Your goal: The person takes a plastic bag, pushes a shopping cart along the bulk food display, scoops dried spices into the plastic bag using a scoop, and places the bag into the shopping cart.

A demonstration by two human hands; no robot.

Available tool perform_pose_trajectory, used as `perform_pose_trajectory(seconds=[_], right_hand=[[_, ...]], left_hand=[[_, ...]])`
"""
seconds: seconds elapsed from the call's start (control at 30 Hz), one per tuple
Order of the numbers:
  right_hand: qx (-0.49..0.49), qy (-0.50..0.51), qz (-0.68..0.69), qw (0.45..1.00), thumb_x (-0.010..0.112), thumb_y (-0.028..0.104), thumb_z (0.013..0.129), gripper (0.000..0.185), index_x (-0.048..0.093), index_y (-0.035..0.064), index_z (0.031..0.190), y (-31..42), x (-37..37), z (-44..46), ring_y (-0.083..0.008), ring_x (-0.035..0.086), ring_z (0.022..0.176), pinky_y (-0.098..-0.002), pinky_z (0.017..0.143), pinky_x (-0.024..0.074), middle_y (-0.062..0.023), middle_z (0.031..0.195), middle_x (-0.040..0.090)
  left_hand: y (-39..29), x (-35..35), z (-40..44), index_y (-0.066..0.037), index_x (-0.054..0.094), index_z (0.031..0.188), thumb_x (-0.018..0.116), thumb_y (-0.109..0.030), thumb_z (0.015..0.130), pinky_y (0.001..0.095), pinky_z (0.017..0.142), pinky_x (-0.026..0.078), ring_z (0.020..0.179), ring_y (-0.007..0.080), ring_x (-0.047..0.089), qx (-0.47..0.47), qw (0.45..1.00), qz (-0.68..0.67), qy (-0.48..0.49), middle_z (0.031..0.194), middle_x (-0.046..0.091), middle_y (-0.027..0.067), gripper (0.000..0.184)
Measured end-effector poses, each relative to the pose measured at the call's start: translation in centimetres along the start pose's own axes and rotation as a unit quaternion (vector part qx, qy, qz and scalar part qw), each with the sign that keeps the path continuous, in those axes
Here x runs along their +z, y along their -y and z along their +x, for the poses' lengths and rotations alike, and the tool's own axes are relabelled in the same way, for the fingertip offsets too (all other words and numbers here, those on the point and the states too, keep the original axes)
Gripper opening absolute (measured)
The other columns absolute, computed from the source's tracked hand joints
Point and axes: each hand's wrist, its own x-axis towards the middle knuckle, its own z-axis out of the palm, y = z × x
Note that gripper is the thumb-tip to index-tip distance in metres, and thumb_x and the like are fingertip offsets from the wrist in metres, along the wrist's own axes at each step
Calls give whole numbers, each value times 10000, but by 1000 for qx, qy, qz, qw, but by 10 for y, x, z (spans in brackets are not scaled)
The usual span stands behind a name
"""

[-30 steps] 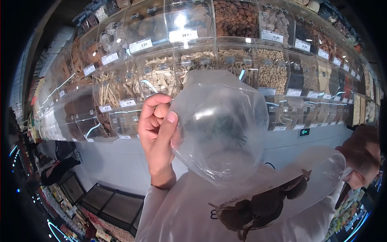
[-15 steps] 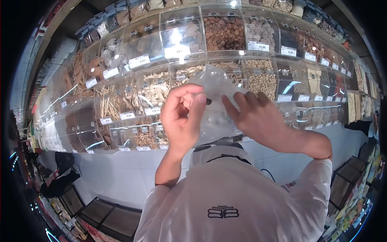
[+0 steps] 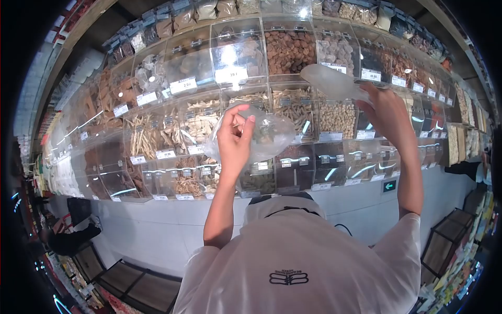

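My left hand (image 3: 235,137) is closed, its thumb and fingers pinching the edge of a clear plastic bag (image 3: 277,137). The bag hangs to the right of the hand, before the middle row of bins. Something greenish shows through it, but I cannot tell whether that lies inside or behind. Up and to the right, my right hand (image 3: 388,111) wraps round the handle of a translucent white scoop (image 3: 330,82). The scoop's blade points left, in front of a bin of brown dried pieces (image 3: 291,51) and a bin of pale greyish pieces (image 3: 337,44).
Clear-lidded bins with price labels (image 3: 239,74) rise in rows ahead. Pale round beans or seeds (image 3: 337,116) fill one on the right, dried sticks (image 3: 141,131) one on the left. Packed bags (image 3: 227,9) line the top shelf. Below is a white base panel (image 3: 157,225).
My right hand has moved from the bag up and to the right, and the scoop now shows plainly in it. The bag has dropped lower beside my left hand, which stays nearly in place.
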Motion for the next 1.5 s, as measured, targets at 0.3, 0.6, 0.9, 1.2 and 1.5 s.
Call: perform_pose_trajectory(seconds=[0.3, 0.6, 0.9, 1.2, 1.5], right_hand=[[-55, 80, 376, 922, 688, 225, 873, 277, 676, 17, 1055, 61, 62, 34, -302, 665, 706, -375, 621, 473, -171, 763, 678], [-263, 197, 134, 935, 698, 304, 835, 259, 716, 97, 989, 86, 63, 64, -297, 645, 832, -424, 770, 485, -113, 854, 683], [-221, -17, 166, 961, 677, 378, 845, 342, 687, 73, 1001, 103, 104, 88, -309, 605, 881, -444, 820, 473, -104, 874, 662], [-144, 36, 80, 986, 670, 339, 841, 287, 680, 57, 893, 76, 157, 77, -329, 661, 714, -453, 641, 530, -149, 731, 649], [-90, 5, 42, 995, 668, 236, 774, 213, 686, 33, 833, 86, 162, 84, -330, 691, 759, -443, 633, 548, -166, 793, 668]], left_hand=[[-27, -49, 48, -15, 574, 1194, 647, -59, 922, 161, 495, 294, 577, -13, 394, 41, 996, -51, -59, 722, 477, -73, 285], [-81, -34, 95, -25, 606, 1152, 652, -64, 914, 173, 492, 307, 568, -6, 395, 66, 997, -29, 32, 694, 461, -80, 246], [-106, 17, 98, -45, 647, 1128, 693, -66, 884, 171, 487, 294, 587, -11, 382, 141, 967, 129, 169, 716, 465, -78, 249], [-2, 18, 52, -54, 621, 1146, 811, -61, 779, 165, 523, 334, 576, -7, 388, 63, 997, 42, -9, 655, 428, -87, 414], [47, -9, 0, -38, 652, 1127, 727, -103, 854, 218, 493, 345, 540, 27, 389, 15, 979, 201, -26, 574, 446, -36, 290]])
